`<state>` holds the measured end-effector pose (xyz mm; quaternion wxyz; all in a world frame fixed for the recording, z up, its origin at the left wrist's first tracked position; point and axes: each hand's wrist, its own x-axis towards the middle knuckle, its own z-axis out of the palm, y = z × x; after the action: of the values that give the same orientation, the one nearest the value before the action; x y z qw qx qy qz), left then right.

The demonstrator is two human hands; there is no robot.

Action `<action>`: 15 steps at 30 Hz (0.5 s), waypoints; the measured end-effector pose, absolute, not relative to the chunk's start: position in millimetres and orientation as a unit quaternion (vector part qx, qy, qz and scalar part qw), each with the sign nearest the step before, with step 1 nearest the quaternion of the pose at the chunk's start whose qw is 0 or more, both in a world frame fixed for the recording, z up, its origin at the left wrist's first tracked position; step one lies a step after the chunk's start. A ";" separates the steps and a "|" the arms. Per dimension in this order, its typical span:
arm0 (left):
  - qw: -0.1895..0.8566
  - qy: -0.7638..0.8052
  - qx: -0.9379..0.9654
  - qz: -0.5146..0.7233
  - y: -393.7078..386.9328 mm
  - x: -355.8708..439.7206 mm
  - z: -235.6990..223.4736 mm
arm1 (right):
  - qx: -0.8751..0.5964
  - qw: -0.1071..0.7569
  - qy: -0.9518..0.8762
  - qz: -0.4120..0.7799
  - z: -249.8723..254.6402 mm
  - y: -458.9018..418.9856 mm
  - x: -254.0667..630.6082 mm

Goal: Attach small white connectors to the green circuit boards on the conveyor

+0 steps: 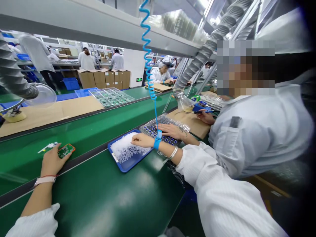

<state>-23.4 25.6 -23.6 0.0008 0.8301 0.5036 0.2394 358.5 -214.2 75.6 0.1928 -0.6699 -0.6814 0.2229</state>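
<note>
While the left hand (pixel 52 157) grips an orange-edged green circuit board (pixel 64 150) between thumb and index finger, the right hand (pixel 143 140) curls its fingers narrowly over small white pellets (pixel 122 144), any hold indiscernible; beneath those fingers lies a shallow blue plastic tray (pixel 128 165).

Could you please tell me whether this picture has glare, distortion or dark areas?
Head view: pale glare lies on the green tabletop; the wide lens seems to stretch the right sleeve; the right edge falls dark; blocky pixels cover part of the nearest co-worker.
</note>
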 end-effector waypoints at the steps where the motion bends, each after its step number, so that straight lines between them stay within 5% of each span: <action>1: -0.019 0.495 0.831 0.252 22.8 -22.5 -22.8 | -0.671 0.190 -0.681 0.225 75.7 -214.4 358.8; 15: 0.025 0.567 0.703 0.428 -8.3 -17.7 0.3 | -0.693 0.204 -0.676 0.149 80.6 -214.8 365.1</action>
<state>-17.7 -8.3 0.3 0.0249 0.7034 0.5672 0.4278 365.1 -214.8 80.6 0.2041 -0.6926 -0.6757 0.1486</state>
